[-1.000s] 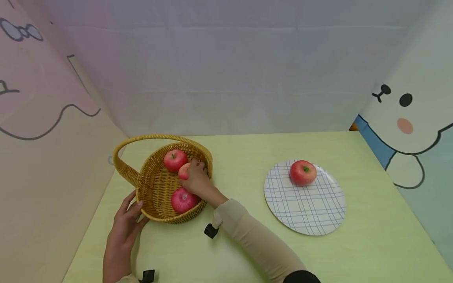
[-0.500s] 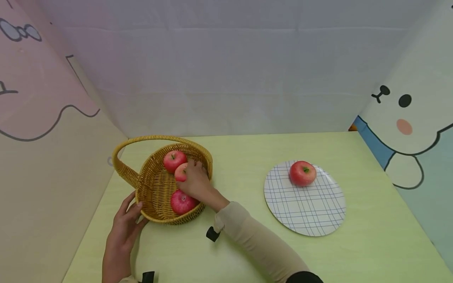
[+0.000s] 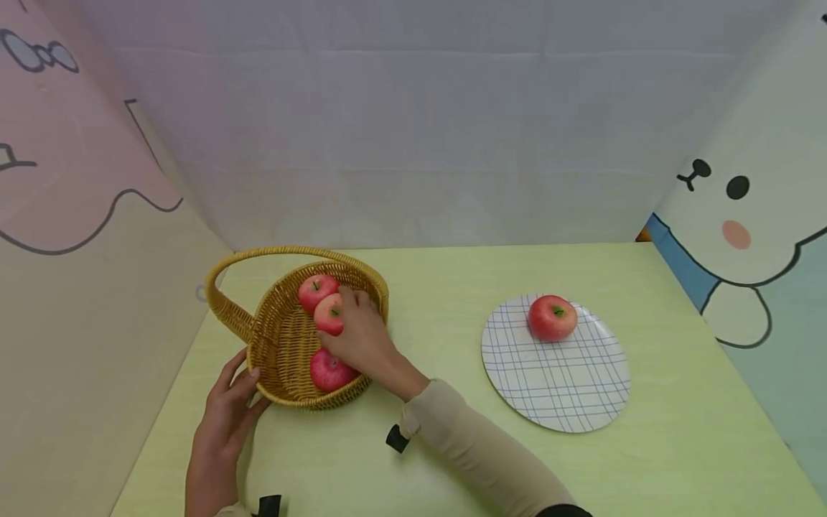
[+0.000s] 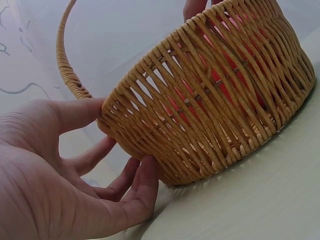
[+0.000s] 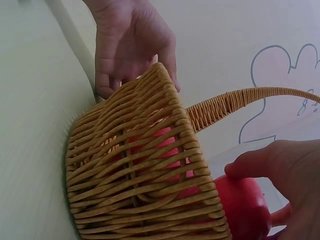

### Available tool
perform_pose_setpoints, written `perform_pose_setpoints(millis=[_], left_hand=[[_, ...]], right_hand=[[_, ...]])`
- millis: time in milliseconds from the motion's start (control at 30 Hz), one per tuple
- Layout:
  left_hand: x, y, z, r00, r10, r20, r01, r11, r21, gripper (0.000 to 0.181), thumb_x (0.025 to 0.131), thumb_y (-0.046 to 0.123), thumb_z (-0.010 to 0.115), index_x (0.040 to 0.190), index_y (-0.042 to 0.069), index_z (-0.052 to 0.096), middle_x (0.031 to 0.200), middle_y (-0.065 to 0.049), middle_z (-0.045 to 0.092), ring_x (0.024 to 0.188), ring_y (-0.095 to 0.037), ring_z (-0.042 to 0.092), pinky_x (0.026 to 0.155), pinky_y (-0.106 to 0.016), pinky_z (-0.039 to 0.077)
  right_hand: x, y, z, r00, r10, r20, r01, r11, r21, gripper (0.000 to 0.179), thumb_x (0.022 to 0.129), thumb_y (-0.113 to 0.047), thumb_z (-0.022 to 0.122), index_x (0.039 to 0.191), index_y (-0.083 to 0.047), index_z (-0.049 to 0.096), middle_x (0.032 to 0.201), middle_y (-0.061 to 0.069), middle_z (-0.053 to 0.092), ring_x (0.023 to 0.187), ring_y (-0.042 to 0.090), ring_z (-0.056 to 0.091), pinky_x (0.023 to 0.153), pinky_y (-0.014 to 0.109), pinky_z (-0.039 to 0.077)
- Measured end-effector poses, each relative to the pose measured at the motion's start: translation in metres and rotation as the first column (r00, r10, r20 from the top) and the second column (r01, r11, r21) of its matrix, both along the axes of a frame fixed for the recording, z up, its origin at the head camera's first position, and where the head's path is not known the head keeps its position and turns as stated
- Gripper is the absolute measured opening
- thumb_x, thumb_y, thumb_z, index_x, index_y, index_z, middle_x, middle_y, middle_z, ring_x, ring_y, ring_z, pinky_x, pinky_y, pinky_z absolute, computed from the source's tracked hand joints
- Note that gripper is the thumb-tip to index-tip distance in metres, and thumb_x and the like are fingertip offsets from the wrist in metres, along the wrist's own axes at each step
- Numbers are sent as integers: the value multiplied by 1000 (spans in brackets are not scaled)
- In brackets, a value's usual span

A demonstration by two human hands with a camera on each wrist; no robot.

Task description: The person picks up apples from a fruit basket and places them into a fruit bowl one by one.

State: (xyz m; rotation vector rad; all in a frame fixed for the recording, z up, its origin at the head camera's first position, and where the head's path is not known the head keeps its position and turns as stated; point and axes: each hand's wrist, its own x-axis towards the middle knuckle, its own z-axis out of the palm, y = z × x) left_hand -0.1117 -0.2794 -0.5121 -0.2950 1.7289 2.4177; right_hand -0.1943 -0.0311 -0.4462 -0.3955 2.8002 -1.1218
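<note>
A yellow-brown wicker basket (image 3: 291, 345) with a tall handle stands at the left of the table, red apples inside. My left hand (image 3: 226, 424) holds its near left side, fingers against rim and lower wall in the left wrist view. Reaching in over the right rim, my right hand (image 3: 365, 337) grips a pinkish-red apple (image 3: 329, 314); in the right wrist view this apple (image 5: 244, 205) shows above the rim. Another apple (image 3: 318, 290) lies behind it, and a darker red apple (image 3: 331, 370) lies in front, partly under the hand.
On the right, a round white plate (image 3: 568, 388) with a blue grid pattern bears one red apple (image 3: 552, 318). The pale green table (image 3: 439, 287) meets a white back wall (image 3: 413, 143). Side panels carry cartoon drawings.
My right hand and the gripped apple have shifted slightly left and up, showing more of the apple. The left hand and basket stay in place.
</note>
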Motion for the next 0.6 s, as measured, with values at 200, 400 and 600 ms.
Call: perform_pose_setpoints(millis=[200,400,600], left_hand=[[0,0,0,1000,-1,11,1,1000,-1,55,111,14,49,162,27,31,131,17,65,123,-1,61,91,-27,57],[1,1,2,1000,15,15,-15,1000,0,59,111,14,50,164,25,29,132,17,64,123,0,61,91,-28,57],[1,1,1,1000,-1,10,1,1000,-15,60,111,15,50,165,24,25,134,16,62,124,-1,60,92,-28,57]], right_hand=[[5,7,0,1000,9,-28,-12,996,-91,80,94,-37,72,160,-12,35,157,14,46,138,29,54,106,47,53],[8,11,-2,997,15,-79,-28,987,-161,82,93,-41,72,162,-17,35,158,8,47,137,22,55,103,43,55],[11,17,-3,993,7,-119,-35,971,-235,83,90,-42,74,161,-19,37,155,2,51,134,18,56,100,43,57]])
